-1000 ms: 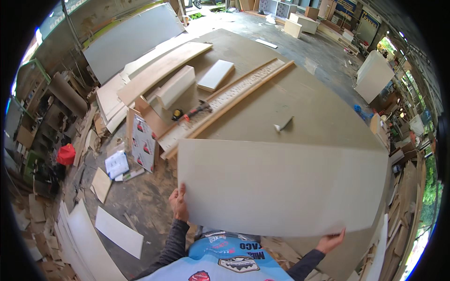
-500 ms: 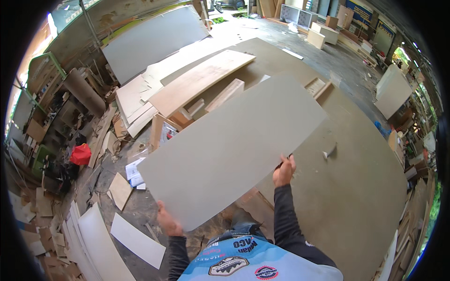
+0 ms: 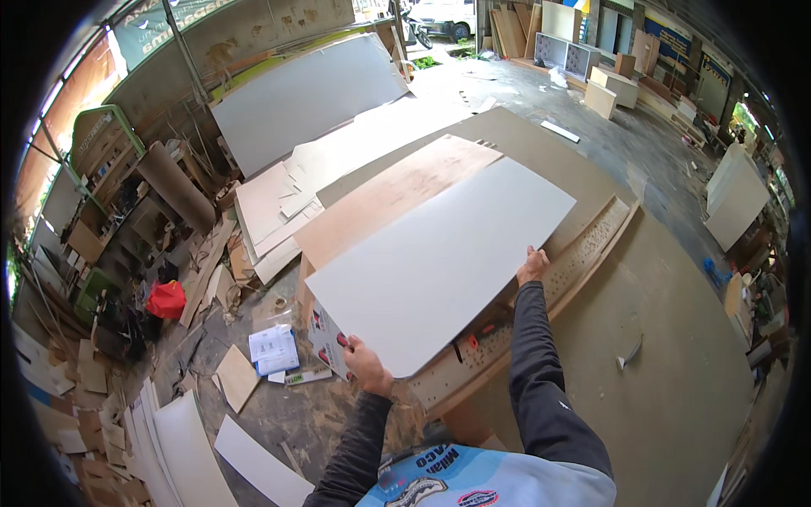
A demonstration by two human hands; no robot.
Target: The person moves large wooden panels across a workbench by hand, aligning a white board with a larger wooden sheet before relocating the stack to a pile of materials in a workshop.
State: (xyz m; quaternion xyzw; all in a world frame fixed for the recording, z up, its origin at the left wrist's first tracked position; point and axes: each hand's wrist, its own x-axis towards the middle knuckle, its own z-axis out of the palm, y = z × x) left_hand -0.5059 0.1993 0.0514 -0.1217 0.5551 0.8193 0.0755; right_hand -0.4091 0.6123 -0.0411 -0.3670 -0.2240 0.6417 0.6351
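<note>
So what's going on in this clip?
A person holds a white panel, left hand at its near end, right hand on its right long edge. In view it overlaps a wooden board; whether it rests there is unclear. A long wooden frame lies to its right.

Daylight blazes in ahead of me at the top centre of the frame, bleaching the grey floor (image 3: 528, 91), and there's a white car (image 3: 445, 12) parked outside! Upper left, I've got a stained wall (image 3: 274, 38); below it, a tall brown roll (image 3: 176, 188) leans by cluttered shelves (image 3: 103, 165). Upper right, a blue banner (image 3: 667, 38) brightens the far side, while wood offcuts (image 3: 89, 378) litter the lower left.
</note>
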